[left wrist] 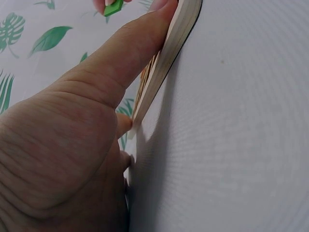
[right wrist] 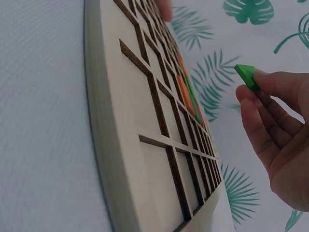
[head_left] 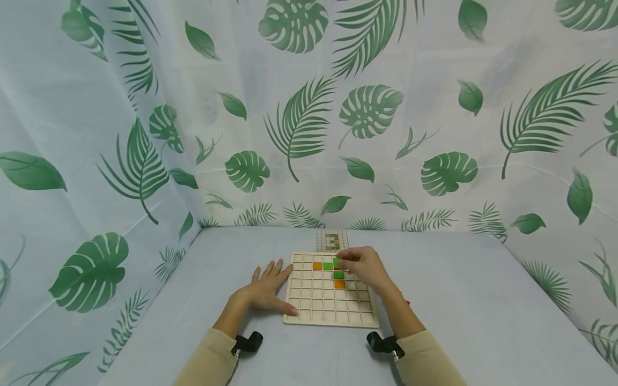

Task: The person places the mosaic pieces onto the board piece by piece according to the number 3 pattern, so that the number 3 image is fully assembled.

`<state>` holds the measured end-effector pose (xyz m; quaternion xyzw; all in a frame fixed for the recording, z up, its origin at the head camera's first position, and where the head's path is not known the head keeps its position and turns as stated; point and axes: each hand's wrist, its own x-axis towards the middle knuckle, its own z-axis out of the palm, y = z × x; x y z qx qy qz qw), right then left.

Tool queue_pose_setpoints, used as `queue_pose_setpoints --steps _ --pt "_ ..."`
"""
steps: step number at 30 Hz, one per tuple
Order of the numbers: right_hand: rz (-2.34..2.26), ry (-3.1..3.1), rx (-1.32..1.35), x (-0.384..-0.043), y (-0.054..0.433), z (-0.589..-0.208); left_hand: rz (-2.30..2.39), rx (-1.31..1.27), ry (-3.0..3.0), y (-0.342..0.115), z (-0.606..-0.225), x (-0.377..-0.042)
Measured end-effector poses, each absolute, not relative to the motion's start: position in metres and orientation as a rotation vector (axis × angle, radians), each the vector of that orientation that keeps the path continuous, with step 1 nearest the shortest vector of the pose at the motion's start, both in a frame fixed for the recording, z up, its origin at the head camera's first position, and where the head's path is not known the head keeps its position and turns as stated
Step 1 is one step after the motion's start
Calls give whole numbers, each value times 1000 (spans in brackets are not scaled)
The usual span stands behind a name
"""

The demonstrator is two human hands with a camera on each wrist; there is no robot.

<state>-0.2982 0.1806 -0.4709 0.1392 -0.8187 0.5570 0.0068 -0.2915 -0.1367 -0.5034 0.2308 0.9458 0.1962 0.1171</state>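
Observation:
A pale wooden grid board [head_left: 314,305] lies on the table. My left hand [head_left: 264,288] rests with spread fingers along its left side, the thumb on the board's edge. Above the far part of the grid, my right hand [head_left: 364,266] pinches a green square tile [right wrist: 247,76] between thumb and fingertips. In the head view, an orange tile [head_left: 317,266] and a green tile [head_left: 328,266] lie in one row of cells. Another green tile [head_left: 339,275] lies nearer me, with a second orange tile [head_left: 339,284] just in front. A bit of red shows under the held tile.
Behind the board lies a card [head_left: 321,242] printed with a grid of coloured squares, its near edge meeting the board in this view. A small red piece [head_left: 407,302] peeks out beside my right forearm. Leaf-patterned cloth [head_left: 367,161] hangs behind the table [head_left: 449,279].

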Motion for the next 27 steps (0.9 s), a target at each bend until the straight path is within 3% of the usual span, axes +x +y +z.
queue_pose_setpoints --steps 8,27 --pt "1840 -2578 484 -300 176 -481 564 666 2768 -137 -504 -291" --pt "1563 -2699 460 -297 165 -485 562 663 2761 -136 -505 -293"
